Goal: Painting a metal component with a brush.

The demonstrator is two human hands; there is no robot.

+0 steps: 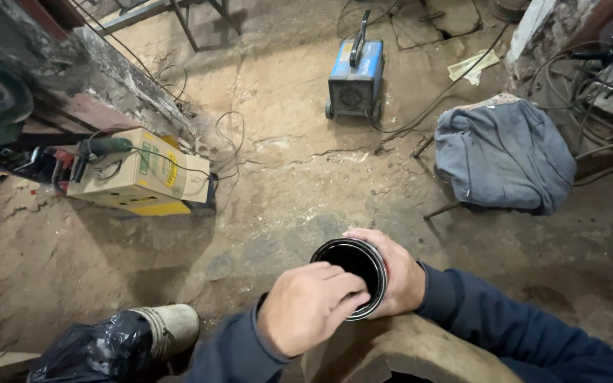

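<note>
A small round metal can (352, 257) with a dark, black interior is low in the middle of the head view. My right hand (397, 273) wraps around its far side and grips it. My left hand (308, 305) rests on the near rim, fingers curled over the opening. Both sleeves are dark blue. The can is held above a curved tan surface (406, 351) at the bottom edge.
A blue welding machine (355, 74) stands on the dirt floor at the back. A cardboard box (143, 174) with a green power tool (104, 147) on top sits left. A grey cloth bundle (505, 152) lies right. Cables trail across the floor. A black plastic bag (94, 351) is lower left.
</note>
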